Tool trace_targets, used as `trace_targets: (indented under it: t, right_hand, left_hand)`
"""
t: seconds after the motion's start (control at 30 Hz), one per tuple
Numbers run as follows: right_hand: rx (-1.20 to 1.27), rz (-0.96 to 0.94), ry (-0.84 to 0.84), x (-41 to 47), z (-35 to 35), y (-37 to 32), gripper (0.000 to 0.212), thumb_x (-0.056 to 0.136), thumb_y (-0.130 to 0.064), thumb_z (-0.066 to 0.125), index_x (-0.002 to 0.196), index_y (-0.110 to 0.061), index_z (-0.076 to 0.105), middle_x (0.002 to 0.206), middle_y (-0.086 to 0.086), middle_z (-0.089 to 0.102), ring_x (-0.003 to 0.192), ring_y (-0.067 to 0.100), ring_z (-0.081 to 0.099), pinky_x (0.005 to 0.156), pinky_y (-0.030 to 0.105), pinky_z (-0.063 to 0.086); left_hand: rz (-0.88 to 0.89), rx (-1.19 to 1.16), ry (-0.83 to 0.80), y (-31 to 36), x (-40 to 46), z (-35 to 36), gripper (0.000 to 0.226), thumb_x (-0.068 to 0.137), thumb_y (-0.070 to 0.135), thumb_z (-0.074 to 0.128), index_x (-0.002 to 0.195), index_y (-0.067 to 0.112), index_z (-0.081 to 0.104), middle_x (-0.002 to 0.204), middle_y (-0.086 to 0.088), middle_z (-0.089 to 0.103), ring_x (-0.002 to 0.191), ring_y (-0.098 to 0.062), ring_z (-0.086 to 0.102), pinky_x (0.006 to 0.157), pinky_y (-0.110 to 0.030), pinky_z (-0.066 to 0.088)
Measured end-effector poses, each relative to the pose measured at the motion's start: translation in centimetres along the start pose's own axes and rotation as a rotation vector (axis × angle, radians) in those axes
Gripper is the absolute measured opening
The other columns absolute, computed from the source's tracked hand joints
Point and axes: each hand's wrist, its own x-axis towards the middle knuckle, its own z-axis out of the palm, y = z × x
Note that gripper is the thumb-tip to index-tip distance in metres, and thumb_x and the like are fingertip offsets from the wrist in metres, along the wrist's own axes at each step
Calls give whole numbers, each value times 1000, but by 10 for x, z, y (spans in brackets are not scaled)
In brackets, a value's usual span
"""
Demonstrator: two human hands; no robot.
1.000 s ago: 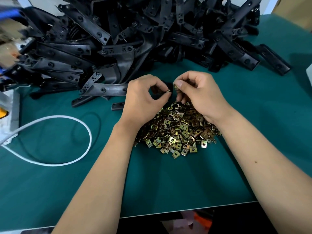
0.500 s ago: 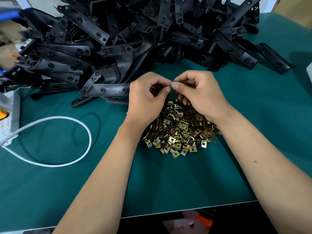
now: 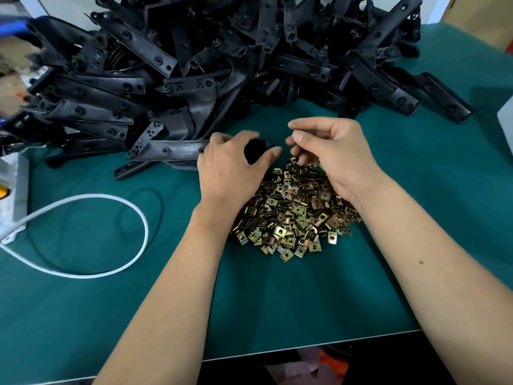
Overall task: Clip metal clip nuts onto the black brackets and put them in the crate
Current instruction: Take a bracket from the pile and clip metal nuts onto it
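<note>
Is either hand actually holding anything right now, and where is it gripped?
The left hand curls round a small dark piece, too shadowed to identify. The right hand hovers over the pile of brass-coloured metal clip nuts, fingers curled; whether it pinches one cannot be told.

Clip nuts of shiny, brassy-yellow plated metal lie heaped on a matt green table mat — smooth, felt-like. Beyond the heap, black brackets look like moulded plastic (faint dull sheen). Left of it, a smooth white cable.

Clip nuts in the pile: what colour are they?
Brassy yellow-gold with darker bronze patches, seen in the head view: clip nuts.
</note>
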Motion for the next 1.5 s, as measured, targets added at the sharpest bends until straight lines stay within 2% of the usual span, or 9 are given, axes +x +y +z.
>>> trace_targets:
  t: [0.2, 0.37, 0.63, 0.73, 0.87, 1.07, 1.17, 1.4, 1.5]
  right_hand:
    - [31, -10, 8, -1, 2, 1, 15, 101, -6, 63, 105, -1, 76, 89, 13, 76, 74, 18, 71, 63, 25, 58]
    - [-20, -24, 11, 0, 0, 1, 10, 96, -3, 69, 104, -2, 76, 79, 10, 75, 65, 16, 68, 59, 23, 55]
    - [-56, 32, -66, -2, 1, 1, 25, 96, 6, 64, 108, -10, 79, 89, 9, 74, 73, 14, 68, 68, 21, 57]
    - [-73, 18, -72, -3, 3, 0, 24, 94, 7, 67, 111, -7, 77, 88, 12, 75, 71, 16, 68, 65, 24, 57]
    - [-51, 5, -52, -3, 3, -2, 12, 91, 6, 72, 100, -2, 76, 83, 15, 75, 66, 16, 68, 59, 23, 55]
    - [-67, -21, -32, -2, 2, 0, 12, 89, 5, 73, 96, -3, 78, 80, 14, 75, 65, 17, 68, 59, 23, 55]
    - [-76, -21, -33, -1, 1, 0, 12, 89, 4, 74, 95, -5, 78, 79, 14, 75, 66, 18, 68, 61, 24, 55]
    - [-122, 7, -59, -2, 3, 0, 12, 88, 3, 76, 92, -8, 79, 76, 14, 74, 65, 22, 67, 61, 26, 57]
    - [-90, 14, -48, -2, 5, 0, 10, 89, 3, 75, 94, -5, 78, 73, 13, 72, 64, 21, 66, 60, 26, 56]
  left_hand:
    - [46, -14, -73, -2, 2, -1, 52, 80, 68, 70, 122, 38, 59, 115, 3, 67, 115, -24, 58, 103, -46, 38]
    - [106, -269, -88, -2, -1, -1, 71, 73, 51, 85, 132, 35, 48, 122, 14, 56, 116, -11, 53, 108, -50, 43]
    - [131, -395, -35, -7, 3, 3, 115, 66, 39, 94, 159, 22, 29, 140, 7, 50, 117, -5, 58, 97, -12, 42]
    - [189, -391, -1, -8, 3, 3, 114, 65, 36, 95, 158, 16, 33, 138, 14, 45, 110, -1, 58, 96, -9, 41]
    - [240, -399, 8, -8, 2, 2, 111, 62, 33, 98, 154, 15, 39, 144, 6, 48, 111, -4, 61, 93, -1, 37]
    - [278, -424, 8, -7, 1, 1, 109, 64, 28, 98, 155, 13, 39, 141, 10, 44, 114, -2, 58, 101, -14, 43]
    - [283, -426, 6, -7, 1, 2, 108, 64, 28, 97, 155, 13, 39, 138, 14, 42, 112, 4, 56, 100, -10, 42]
    - [343, -390, 13, -5, 3, 2, 108, 65, 30, 97, 155, 12, 40, 136, 6, 50, 111, -6, 58, 100, -28, 51]
    - [354, -385, 14, -5, 3, 3, 109, 64, 31, 97, 155, 14, 40, 135, 6, 50, 111, -6, 59, 100, -24, 50]
